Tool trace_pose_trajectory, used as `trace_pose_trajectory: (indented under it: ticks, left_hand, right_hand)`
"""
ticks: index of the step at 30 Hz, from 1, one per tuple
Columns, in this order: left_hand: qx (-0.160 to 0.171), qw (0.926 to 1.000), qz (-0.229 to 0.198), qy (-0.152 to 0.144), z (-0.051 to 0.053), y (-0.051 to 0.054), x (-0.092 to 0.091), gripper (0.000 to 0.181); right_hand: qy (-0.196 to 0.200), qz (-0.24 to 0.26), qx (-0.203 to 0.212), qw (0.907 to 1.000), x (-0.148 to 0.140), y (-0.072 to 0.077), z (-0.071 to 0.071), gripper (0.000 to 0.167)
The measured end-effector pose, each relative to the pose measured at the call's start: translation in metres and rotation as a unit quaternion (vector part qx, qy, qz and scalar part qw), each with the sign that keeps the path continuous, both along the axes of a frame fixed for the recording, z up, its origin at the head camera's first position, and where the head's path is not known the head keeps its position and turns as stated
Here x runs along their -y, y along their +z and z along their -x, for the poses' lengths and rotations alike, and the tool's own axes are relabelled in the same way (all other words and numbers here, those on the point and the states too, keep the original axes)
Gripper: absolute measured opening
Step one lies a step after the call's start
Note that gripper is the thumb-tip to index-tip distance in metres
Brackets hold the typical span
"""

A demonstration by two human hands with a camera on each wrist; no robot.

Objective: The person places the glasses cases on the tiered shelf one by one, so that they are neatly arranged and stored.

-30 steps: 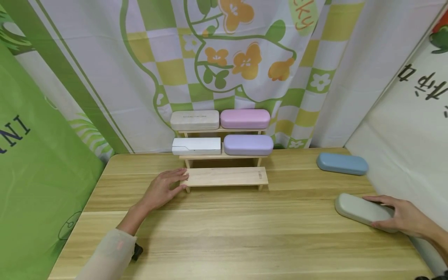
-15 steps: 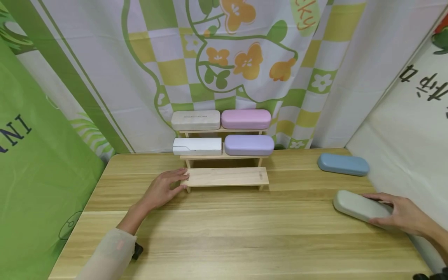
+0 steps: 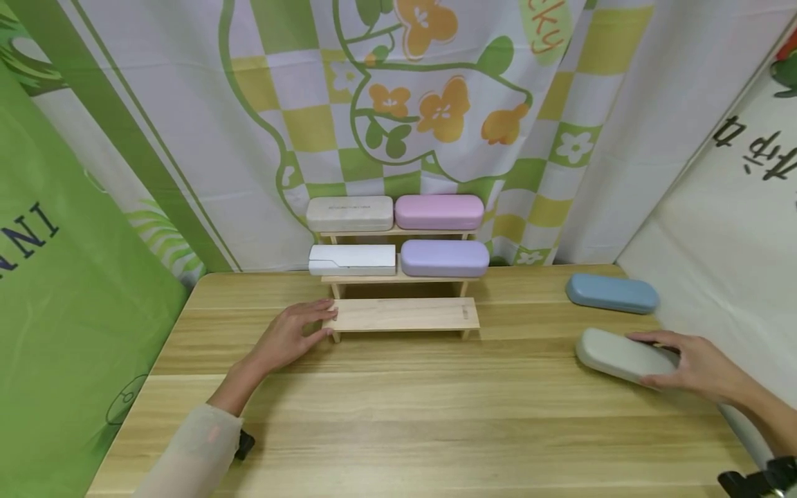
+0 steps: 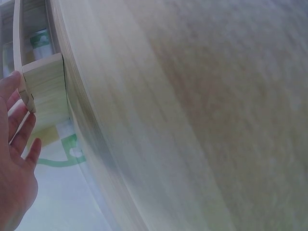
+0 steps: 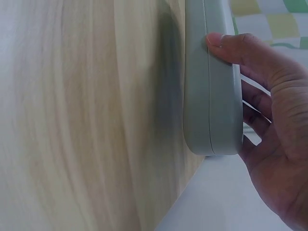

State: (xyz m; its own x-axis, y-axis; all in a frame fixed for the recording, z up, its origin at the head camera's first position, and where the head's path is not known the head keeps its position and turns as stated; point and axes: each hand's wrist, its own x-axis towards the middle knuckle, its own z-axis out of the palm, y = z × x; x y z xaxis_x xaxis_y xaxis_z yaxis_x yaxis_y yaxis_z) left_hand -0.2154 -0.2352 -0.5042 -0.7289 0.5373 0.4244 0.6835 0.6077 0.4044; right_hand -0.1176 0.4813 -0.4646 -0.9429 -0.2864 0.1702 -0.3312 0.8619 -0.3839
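My right hand grips a grey-green glasses case near its right end, thumb on the near side, fingers on the far side. In the right wrist view the case hangs just off the table, its shadow apart from it. My left hand holds the left end of the lowest step of a wooden tiered stand, thumb at the front edge, fingertips towards the back. The left wrist view shows fingertips at the step's end. That step is bare.
A white case and a lavender case lie on the middle step. Above sit a cream case and a pink case. A blue case rests on the table at the right; a curtain hangs behind.
My right hand has carried the grey-green glasses case left and a little towards the back, off the table. The left hand stays at the stand.
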Motion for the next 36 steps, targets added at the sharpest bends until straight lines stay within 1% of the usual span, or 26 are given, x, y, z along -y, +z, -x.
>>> trace_pose_trajectory:
  ticks: [2,6,12,15,18,22,28,31,36]
  left_hand:
    - [0.000,1.0000,0.001,0.000,0.000,0.000,0.000,0.037]
    - [0.001,1.0000,0.005,0.000,0.000,0.001,0.000,0.036]
    - [0.022,0.9997,0.014,0.002,0.000,0.003,0.001,0.037]
    - [0.028,0.9994,0.018,0.002,0.000,0.003,0.001,0.038]
    - [0.026,0.9995,0.019,-0.001,0.000,0.004,0.001,0.038]
    - [0.023,0.9996,0.015,-0.005,0.001,0.005,0.002,0.038]
    - [0.027,0.9995,0.010,-0.010,0.002,0.007,0.003,0.041]
    - [0.025,0.9996,0.009,-0.012,0.002,0.008,0.004,0.041]
    - [0.004,1.0000,-0.003,-0.005,0.000,0.007,0.005,0.040]
  right_hand:
    - [0.003,0.001,-0.004,1.0000,0.003,0.001,0.002,0.077]
    - [0.022,0.002,-0.019,0.9996,0.011,0.005,0.006,0.077]
    - [0.041,-0.014,-0.023,0.9988,0.027,0.012,0.013,0.076]
    - [0.049,-0.012,-0.022,0.9985,0.034,0.015,0.018,0.075]
    - [0.060,-0.011,-0.026,0.9978,0.042,0.018,0.023,0.075]
    - [0.084,0.001,-0.037,0.9958,0.052,0.022,0.031,0.074]
    - [0.129,0.024,-0.064,0.9892,0.067,0.025,0.040,0.073]
    - [0.139,0.026,-0.070,0.9875,0.076,0.028,0.042,0.073]
    - [0.152,0.019,-0.078,0.9851,0.086,0.032,0.046,0.074]
